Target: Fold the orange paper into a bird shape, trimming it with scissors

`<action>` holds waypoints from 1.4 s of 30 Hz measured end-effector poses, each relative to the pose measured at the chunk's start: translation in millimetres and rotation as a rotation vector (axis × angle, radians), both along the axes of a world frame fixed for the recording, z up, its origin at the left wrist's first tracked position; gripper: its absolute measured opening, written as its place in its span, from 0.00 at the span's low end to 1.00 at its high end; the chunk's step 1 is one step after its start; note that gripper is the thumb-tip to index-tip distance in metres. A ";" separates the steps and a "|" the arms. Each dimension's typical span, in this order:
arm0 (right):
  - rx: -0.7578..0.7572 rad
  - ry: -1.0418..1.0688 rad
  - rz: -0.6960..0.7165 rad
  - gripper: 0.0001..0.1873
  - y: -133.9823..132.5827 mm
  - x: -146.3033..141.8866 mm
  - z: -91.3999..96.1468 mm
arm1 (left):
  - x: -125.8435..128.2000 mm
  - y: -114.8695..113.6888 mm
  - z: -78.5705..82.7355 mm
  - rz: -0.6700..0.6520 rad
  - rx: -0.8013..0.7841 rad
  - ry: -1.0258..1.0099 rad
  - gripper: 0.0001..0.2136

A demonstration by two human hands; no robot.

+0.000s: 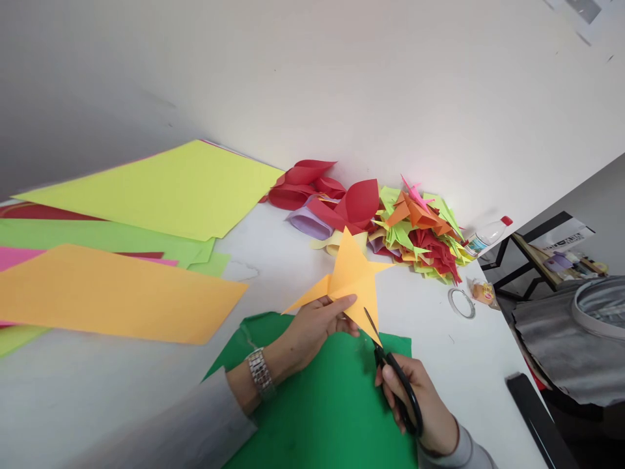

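Note:
My left hand (312,326) pinches a folded orange paper star shape (352,273) and holds it up over a dark green sheet (322,404). A metal watch sits on that wrist. My right hand (420,404) grips black-handled scissors (390,365), whose blades touch the lower right point of the orange paper. Both hands are closed on what they hold.
Large sheets of orange (112,293), yellow-green (166,189), light green and pink paper lie spread at left on the white table (469,365). A heap of folded coloured paper pieces (390,221) lies against the wall, beside a glue bottle (488,233) and tape roll (461,303). The table edge runs down at right.

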State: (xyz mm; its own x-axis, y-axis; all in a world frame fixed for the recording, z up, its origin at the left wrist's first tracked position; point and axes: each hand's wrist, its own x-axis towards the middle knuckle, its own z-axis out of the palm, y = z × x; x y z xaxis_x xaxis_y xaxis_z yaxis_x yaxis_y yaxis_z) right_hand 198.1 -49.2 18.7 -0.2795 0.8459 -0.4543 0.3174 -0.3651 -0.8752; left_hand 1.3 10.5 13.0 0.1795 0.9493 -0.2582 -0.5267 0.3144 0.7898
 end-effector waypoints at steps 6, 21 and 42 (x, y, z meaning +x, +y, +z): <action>0.011 -0.014 -0.004 0.36 -1.0 -0.8 1.3 | -0.1 0.1 2.3 -0.003 -0.003 -0.042 0.19; 0.033 -0.031 -0.010 0.36 -0.6 -2.3 2.1 | -1.7 1.5 -3.3 -0.015 0.008 -0.032 0.18; 0.051 -0.054 -0.016 0.35 -0.9 0.7 -0.2 | -2.0 1.2 -5.9 -0.016 -0.008 -0.006 0.19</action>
State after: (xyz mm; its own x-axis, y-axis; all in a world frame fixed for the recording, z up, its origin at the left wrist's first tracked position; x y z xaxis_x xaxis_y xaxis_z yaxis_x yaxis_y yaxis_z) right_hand 198.8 -50.1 18.5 -0.2421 0.8725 -0.4243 0.3595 -0.3256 -0.8745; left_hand -0.7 11.7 7.2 0.1959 0.9444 -0.2642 -0.5262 0.3286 0.7843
